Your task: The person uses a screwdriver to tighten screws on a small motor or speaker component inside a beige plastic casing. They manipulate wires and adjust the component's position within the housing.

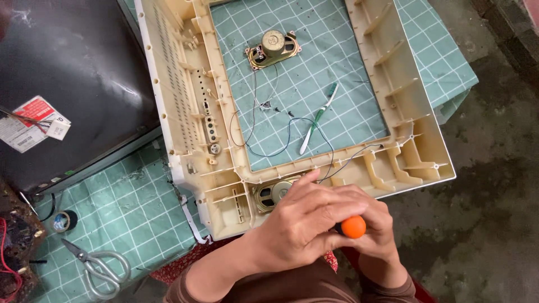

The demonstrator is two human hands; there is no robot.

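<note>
Nearest the camera, the person's left hand (306, 221) and right hand (377, 231) are clasped together around a screwdriver (353, 226), of which only the round orange handle end shows between the curled fingers. Both hands grip it closed, the left laid over the right, at the near edge of a cream plastic frame (191, 95) that lies face down on a green checked cloth (123, 207).

Just beyond the left hand's fingers, an oval speaker (273, 193) sits mounted in the frame's near rail, partly hidden by the hand. Thin dark wires (255, 132) run from there across the cloth inside the frame to a second loose speaker (273, 49) lying at the far side. A green and white toothbrush (318, 118) lies slanted between them.

To the left, outside the frame, a pair of scissors (95, 266) rests on the cloth near a roll of black tape (65, 220). A dark glossy panel (67, 84) fills the far left.
</note>
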